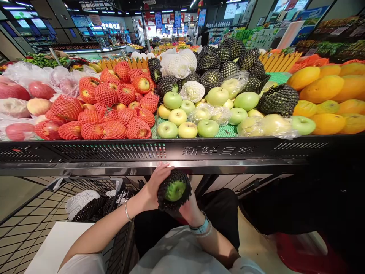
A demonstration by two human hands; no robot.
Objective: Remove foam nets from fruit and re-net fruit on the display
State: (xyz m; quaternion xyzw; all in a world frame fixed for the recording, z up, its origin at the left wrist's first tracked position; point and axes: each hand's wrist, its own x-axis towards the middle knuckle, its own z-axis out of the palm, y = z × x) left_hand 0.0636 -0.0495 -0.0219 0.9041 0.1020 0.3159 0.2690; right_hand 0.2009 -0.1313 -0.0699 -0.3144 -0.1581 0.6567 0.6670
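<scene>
Green apple (175, 190) sat over the lap (224, 209), left hand (155, 187) and right hand (190, 210) curled round its black foam net (165, 203). Probably was firm but bruisable, net likely squishy, so cupping the sides seemed best.

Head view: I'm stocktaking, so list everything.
held fruit: one, green, between hands
foam net: one, black, around fruit
netted apples: many, red, left
pink fruit: several, pink, far left
loose apples: several, greenish, middle
black-netted fruit: many, black, rear
large fruit: several, orange, right
display: one, black, middle
cart: one, dark, lower left
cart nets: several, black/white, cart
screens: several, blue, top
left hand: one, bare, at fruit
right hand: one, bare, at fruit
</scene>
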